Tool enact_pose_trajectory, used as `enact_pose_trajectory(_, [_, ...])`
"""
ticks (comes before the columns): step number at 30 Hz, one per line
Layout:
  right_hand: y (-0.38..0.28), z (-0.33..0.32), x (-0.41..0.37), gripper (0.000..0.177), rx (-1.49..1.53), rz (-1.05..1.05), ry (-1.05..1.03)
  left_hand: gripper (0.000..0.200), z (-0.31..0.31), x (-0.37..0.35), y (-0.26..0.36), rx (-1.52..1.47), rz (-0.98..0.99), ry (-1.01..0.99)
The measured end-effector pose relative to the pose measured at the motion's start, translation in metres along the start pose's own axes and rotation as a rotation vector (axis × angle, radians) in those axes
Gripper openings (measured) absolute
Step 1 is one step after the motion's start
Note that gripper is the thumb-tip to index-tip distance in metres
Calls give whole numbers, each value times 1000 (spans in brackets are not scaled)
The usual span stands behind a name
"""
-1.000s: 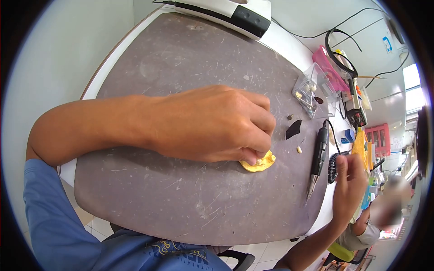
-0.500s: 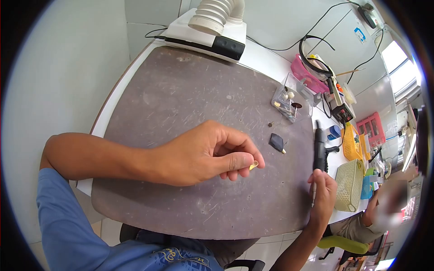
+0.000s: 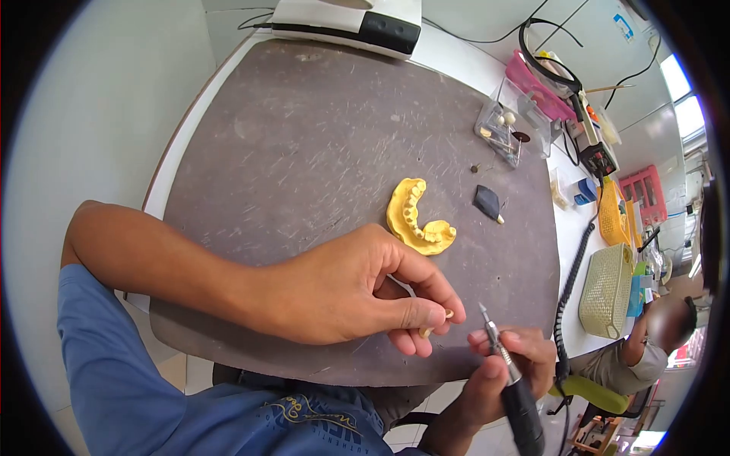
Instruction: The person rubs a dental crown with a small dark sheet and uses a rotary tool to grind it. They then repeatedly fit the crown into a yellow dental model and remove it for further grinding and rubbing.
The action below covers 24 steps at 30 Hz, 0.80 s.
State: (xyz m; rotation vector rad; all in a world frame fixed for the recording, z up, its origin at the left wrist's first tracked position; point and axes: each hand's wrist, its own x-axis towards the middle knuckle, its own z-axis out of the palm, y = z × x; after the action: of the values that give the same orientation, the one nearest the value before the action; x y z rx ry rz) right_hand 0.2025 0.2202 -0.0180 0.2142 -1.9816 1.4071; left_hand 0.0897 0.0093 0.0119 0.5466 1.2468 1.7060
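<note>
Between thumb and fingers of my left hand (image 3: pixel 372 292) is a small cream-yellow piece (image 3: pixel 425 332), partly covered by the fingertips. My right hand (image 3: pixel 509 372) grips a black and silver handpiece (image 3: pixel 520 406) near its metal front. The thin tip points up and left, a short gap from my left fingertips. Just beyond my left hand, a yellow dental model (image 3: pixel 401 215) with a curved row of teeth lies on the grey-brown mat (image 3: pixel 304 137). A dark angular block (image 3: pixel 487 201) with a small pale bit at its corner rests to the model's right.
A clear box of small tools (image 3: pixel 498 137) stands at the mat's right edge, by a pink basket (image 3: pixel 532 83). Further right are a coiled black cord (image 3: pixel 566 296), a woven basket (image 3: pixel 607 292) and a seated person (image 3: pixel 635 365). A white machine (image 3: pixel 342 29) stands behind the mat.
The handpiece has been lifted from the mat's right edge and brought close to my left hand. The yellow model has come into sight. The view has shifted, and my left hand still pinches the small piece.
</note>
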Motion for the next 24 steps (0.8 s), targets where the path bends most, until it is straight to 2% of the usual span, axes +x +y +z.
enact_pose_trajectory(2, [-12, 16, -7, 50, -71, 93, 60, 26, 1, 0, 0, -6, -41, -3])
enact_pose_trajectory(6, [-9, 27, -14, 48, -63, 25, 138, 27, 3, -2, 1, -39, -53, 16])
enact_pose_trajectory(8, [-1, 20, -15, 41, 133, -114, -28, 27, 4, -2, 1, -54, -61, 35])
enact_pose_trajectory(24, [-2, 16, -16, 42, 83, -90, -82, 26, 2, 0, 0, -59, -55, 25])
